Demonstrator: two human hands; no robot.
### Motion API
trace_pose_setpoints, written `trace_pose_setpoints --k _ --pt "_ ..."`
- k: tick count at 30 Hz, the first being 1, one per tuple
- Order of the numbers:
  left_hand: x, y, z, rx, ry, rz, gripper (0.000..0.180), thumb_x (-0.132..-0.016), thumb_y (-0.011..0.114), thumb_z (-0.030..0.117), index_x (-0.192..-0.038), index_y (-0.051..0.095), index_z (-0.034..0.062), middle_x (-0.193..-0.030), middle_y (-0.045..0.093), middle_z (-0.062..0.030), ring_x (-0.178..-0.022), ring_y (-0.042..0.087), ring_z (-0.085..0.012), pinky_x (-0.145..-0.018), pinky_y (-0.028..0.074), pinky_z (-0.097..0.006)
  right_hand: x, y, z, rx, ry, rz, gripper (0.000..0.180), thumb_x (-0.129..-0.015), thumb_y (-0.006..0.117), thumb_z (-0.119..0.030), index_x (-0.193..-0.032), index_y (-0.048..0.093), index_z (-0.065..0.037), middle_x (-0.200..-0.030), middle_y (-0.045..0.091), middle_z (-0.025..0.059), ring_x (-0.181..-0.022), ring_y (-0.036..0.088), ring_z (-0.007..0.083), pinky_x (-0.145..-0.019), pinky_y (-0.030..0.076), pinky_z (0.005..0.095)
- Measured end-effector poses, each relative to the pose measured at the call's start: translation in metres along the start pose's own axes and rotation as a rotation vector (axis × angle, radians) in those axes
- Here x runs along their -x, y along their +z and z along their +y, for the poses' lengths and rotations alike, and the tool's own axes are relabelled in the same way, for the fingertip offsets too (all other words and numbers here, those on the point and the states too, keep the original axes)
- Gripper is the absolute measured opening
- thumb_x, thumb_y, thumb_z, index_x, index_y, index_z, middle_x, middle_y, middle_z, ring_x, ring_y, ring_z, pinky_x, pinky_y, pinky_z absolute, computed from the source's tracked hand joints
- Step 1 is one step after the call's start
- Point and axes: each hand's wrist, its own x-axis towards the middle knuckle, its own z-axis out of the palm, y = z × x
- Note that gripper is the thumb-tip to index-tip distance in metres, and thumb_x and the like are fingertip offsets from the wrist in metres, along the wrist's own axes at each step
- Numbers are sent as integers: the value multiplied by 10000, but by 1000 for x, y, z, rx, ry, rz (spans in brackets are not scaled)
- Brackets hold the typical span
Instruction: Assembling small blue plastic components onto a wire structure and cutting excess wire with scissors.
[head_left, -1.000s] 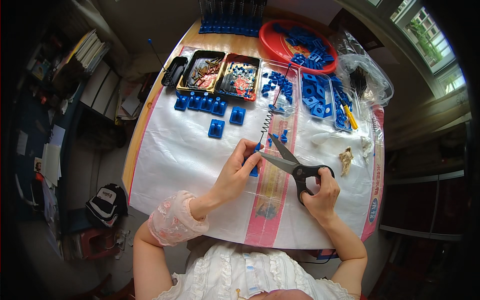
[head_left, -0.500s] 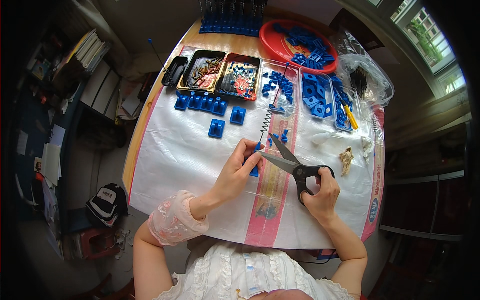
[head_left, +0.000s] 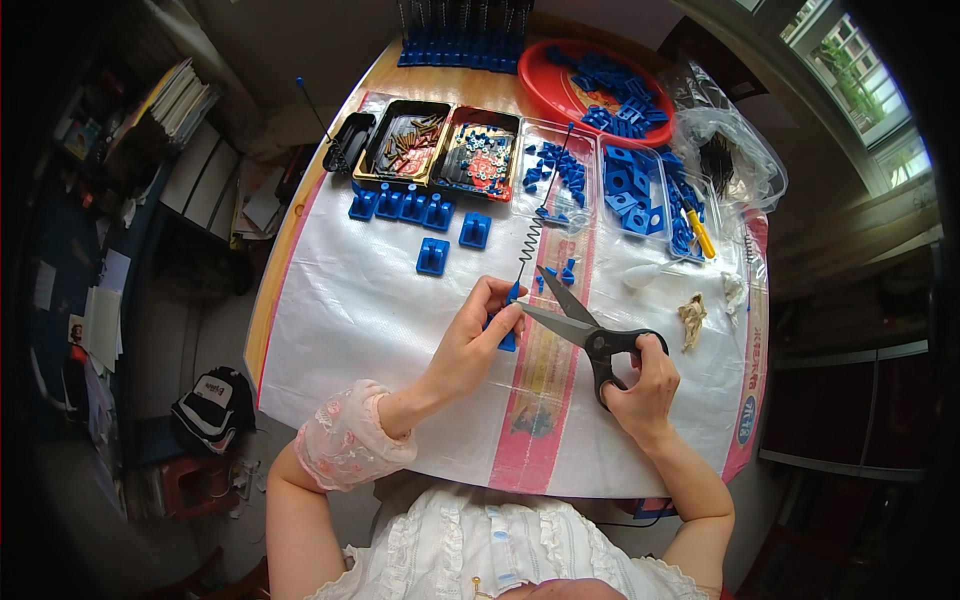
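Observation:
My left hand (head_left: 472,335) is closed on a small blue plastic part (head_left: 508,340), mostly covered by the fingers. Out of its top rises a black wire (head_left: 531,238) with a coiled stretch, its upper end leaning over a clear tray. Black-handled scissors (head_left: 585,330) are in my right hand (head_left: 645,392), the fingers and thumb through the handle loops. The blades stand apart. One blade's tip meets the blue part beside my left thumb; the other points up past the wire. A few small blue pieces (head_left: 568,270) lie just beyond the blades.
Farther back stand a tray of brass-coloured screws (head_left: 372,165), a tray of small nuts (head_left: 440,180) and clear trays of blue parts (head_left: 632,240). Finished-looking blue blocks (head_left: 432,256) sit left of the wire. A red basin (head_left: 530,85) and a yellow-handled screwdriver (head_left: 701,236) are at right.
The wire's upper end has shifted slightly left, along with a tiny movement of my left hand. The scissors and my right hand look the same.

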Motion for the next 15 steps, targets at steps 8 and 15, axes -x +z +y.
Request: trace_pose_setpoints --k 8,15 --pt "0 -1 -1 27 -21 -10 177 -1048 473 157 -1151 492 14 -884 554 -3 -827 509 -50 -749 441 -215 0 0 0 0 3 3 450 -528 740 -73 -903 493 -45 -730 494 89 -630 524 293 -577 386 397" --pt "0 -1 -1 64 -23 -11 181 -1047 476 157 -1149 497 9 -878 550 -1 -812 506 -45 -738 438 -209 -1 0 0 -4 -9 10 447 -541 743 -74 -909 491 -49 -723 490 85 -624 524 287 -573 387 394"
